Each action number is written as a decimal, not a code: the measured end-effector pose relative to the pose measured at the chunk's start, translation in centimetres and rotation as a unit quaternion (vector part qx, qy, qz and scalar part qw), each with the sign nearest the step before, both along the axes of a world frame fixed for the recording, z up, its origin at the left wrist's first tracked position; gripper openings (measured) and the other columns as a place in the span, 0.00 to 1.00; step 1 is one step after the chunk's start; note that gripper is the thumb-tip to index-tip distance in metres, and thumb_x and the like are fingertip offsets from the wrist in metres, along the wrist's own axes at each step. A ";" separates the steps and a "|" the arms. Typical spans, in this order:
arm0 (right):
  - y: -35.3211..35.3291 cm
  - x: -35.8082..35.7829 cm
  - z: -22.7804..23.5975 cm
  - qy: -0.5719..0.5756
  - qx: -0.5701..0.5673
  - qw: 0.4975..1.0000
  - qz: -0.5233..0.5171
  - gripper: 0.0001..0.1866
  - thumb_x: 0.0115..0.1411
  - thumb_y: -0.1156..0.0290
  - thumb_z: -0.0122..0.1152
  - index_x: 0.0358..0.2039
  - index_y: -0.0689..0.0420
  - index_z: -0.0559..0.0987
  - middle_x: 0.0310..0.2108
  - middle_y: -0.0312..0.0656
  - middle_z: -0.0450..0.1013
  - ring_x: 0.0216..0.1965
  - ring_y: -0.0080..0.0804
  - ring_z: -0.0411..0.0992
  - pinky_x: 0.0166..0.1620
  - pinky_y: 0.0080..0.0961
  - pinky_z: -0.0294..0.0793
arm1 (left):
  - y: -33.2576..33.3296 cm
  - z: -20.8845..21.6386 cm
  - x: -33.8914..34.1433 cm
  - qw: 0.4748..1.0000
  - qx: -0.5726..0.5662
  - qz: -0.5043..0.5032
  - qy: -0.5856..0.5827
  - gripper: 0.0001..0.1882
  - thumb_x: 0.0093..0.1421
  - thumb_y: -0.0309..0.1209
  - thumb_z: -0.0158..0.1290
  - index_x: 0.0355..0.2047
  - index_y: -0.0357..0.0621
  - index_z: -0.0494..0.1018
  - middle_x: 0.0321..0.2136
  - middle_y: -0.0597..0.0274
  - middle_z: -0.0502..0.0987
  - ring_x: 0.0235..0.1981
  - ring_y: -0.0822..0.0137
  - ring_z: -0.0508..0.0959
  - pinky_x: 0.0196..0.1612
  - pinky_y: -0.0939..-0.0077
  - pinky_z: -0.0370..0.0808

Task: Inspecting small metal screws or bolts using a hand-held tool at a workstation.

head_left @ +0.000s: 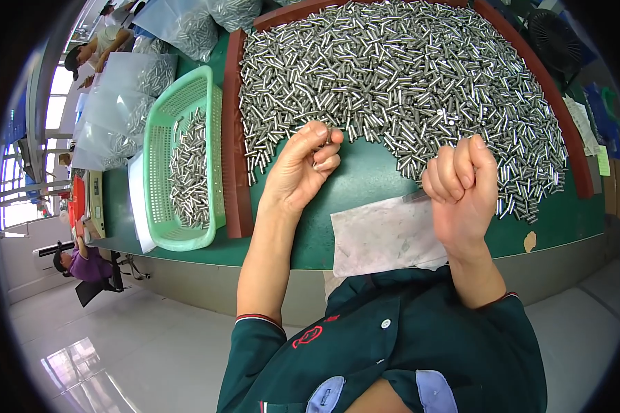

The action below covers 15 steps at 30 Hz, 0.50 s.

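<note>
Well below the left hand (pixel 304 164): a red shirt emblem (pixel 308 336).

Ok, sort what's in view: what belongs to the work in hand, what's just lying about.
Likely in the work:
- left hand, seemingly pinching a pin
- right hand, fingers curled
- loose metal pins
- red-brown rails around them

Seemingly just lying about:
- black fan
- yellow-green slip

Unclear: green basket holding similar pins.

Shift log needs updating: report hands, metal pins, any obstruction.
Left hand pinching what looks like a pin. Right hand curled, contents hidden. Metal pins heaped beyond both hands on green table. Whitish sheet at near edge, not blocking the pins.
</note>
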State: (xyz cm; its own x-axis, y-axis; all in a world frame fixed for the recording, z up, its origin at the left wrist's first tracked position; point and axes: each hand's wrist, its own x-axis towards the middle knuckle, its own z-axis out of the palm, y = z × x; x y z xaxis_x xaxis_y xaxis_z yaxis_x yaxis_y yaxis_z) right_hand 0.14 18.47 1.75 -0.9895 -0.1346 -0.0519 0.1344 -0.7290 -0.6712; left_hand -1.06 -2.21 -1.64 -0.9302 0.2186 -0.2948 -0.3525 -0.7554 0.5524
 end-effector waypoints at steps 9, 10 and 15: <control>-0.1 0.0 0.1 -0.004 0.002 1.000 0.001 0.21 0.61 0.63 0.33 0.11 0.51 0.54 0.07 0.31 0.49 0.10 0.17 0.42 0.15 0.17 0.44 | 0.9 -0.3 -0.2 0.870 -0.474 0.064 0.119 0.10 0.52 0.31 0.52 0.20 0.38 0.68 0.13 0.71 0.65 0.14 0.78 0.60 0.17 0.82 0.59; -0.1 0.0 0.1 -0.005 0.000 1.000 0.003 0.21 0.61 0.63 0.33 0.11 0.51 0.54 0.07 0.31 0.49 0.09 0.17 0.42 0.15 0.17 0.44 | 1.5 -0.6 -0.4 0.774 -0.601 0.092 0.178 0.10 0.52 0.31 0.53 0.19 0.38 0.69 0.13 0.70 0.67 0.15 0.78 0.62 0.18 0.82 0.61; 0.0 -0.1 0.0 -0.004 -0.001 1.000 0.003 0.21 0.61 0.63 0.33 0.11 0.51 0.54 0.07 0.31 0.50 0.09 0.17 0.43 0.15 0.17 0.45 | 3.2 -1.1 -0.2 0.537 -0.808 0.075 0.230 0.08 0.49 0.32 0.54 0.25 0.41 0.70 0.10 0.57 0.69 0.12 0.60 0.70 0.18 0.70 0.65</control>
